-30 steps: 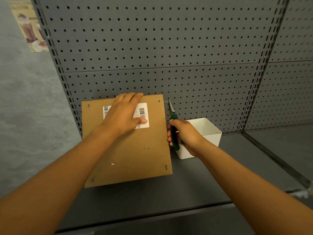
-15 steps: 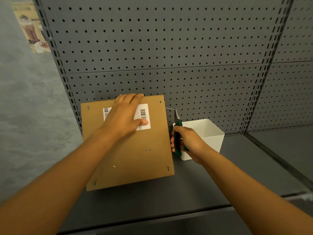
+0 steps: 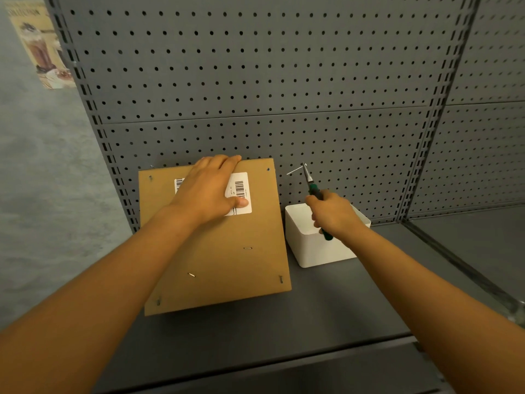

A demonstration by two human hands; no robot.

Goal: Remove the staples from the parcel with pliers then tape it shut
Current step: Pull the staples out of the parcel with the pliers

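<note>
A flat brown cardboard parcel with a white barcode label lies on the grey shelf. My left hand presses flat on its far part, over the label. Several staples stay in the cardboard, among them one near the middle and one at the near right corner. My right hand grips green-handled needle-nose pliers above the white bin, to the right of the parcel. The plier tips pinch a pulled, straightened staple.
A white open bin stands on the shelf right of the parcel, under my right hand. A grey pegboard wall rises right behind both. The shelf runs on to the right, with a metal rail crossing it.
My right hand has carried the pliers with the pulled staple away from the parcel's far right corner, rightward to above the white bin. The left hand has kept its place on the parcel.
</note>
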